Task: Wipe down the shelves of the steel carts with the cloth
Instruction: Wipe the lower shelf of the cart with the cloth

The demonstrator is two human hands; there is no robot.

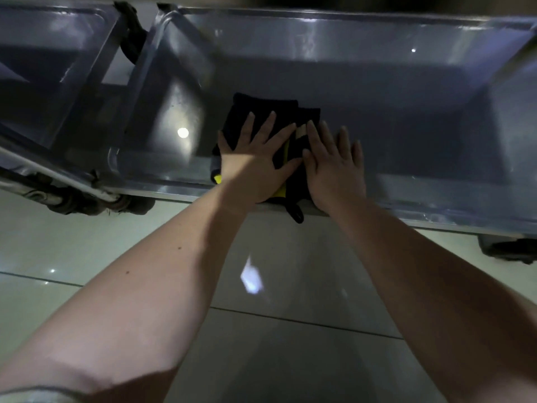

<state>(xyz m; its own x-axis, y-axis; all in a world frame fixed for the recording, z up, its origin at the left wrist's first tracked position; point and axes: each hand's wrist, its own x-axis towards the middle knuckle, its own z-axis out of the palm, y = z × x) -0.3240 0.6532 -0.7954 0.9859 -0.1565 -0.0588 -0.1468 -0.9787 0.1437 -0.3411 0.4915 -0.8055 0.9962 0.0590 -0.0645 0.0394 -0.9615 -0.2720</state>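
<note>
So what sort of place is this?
Likely a commercial kitchen or service room. A wheeled stainless steel cart with a rimmed tray shelf and a second steel cart stand on a glossy pale tiled floor; the left hand and right hand press a black and yellow cloth onto it.

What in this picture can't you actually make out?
All in the head view:
1. Cloth: its middle is covered by the left hand and right hand.
2. Shelf: its right end is cut off by the frame edge.
3. Neighbouring cart: cut off at left, dim and blurred.
4. Wheel: mostly hidden under the shelf rim.
</note>
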